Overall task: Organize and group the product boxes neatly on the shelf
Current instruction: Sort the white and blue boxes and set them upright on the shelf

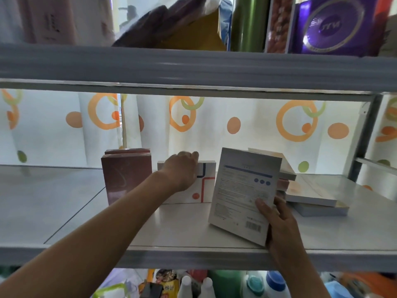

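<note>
Right now left hand [182, 169] reaches deep onto the shelf [193, 252], arm stretched forward, fingers hooked over the top edge of an upright white box with red and blue lines [205, 186], grip holding that box. Right hand [279, 224] sits at the shelf's front, thumb on the printed back face of a tilted white box with a barcode [242, 190], fingers behind it, grip holding it. Two maroon boxes [124, 177] stand upright left of the lined box, one behind the other. Flat stack of boxes [311, 196] lies at right, exact count unclear.
</note>
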The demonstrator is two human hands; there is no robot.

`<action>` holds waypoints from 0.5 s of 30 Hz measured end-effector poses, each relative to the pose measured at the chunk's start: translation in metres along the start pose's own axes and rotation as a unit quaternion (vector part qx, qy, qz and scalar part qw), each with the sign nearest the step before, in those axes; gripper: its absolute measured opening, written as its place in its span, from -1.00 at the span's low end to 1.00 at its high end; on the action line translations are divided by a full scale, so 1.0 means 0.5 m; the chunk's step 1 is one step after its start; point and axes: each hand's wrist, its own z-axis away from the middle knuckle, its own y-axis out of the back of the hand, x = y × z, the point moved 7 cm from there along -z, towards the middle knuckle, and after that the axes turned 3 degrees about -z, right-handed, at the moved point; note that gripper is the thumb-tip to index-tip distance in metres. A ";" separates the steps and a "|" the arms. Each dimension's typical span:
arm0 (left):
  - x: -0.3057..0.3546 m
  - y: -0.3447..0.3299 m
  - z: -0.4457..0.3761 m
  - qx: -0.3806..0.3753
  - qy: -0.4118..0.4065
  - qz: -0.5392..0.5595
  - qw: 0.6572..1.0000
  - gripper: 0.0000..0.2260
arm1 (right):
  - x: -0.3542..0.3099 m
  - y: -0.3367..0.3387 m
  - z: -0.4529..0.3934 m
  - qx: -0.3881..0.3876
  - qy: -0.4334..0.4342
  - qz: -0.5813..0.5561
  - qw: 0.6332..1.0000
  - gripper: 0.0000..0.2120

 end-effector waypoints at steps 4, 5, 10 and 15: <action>0.017 -0.006 0.012 0.046 0.001 -0.030 0.998 -0.50 | -0.001 -0.003 0.011 -0.003 0.004 -0.006 1.000 -0.58; 0.019 -0.010 0.013 0.055 0.000 -0.031 0.998 -0.47 | -0.002 -0.001 0.010 -0.002 0.006 -0.010 1.000 -0.58; 0.028 -0.029 0.024 0.060 -0.015 -0.018 0.998 -0.42 | 0.001 0.003 0.010 -0.006 0.002 0.007 1.000 -0.60; 0.033 -0.033 0.031 0.069 -0.022 -0.024 0.997 -0.40 | 0.004 0.005 0.007 -0.005 -0.005 0.008 1.000 -0.58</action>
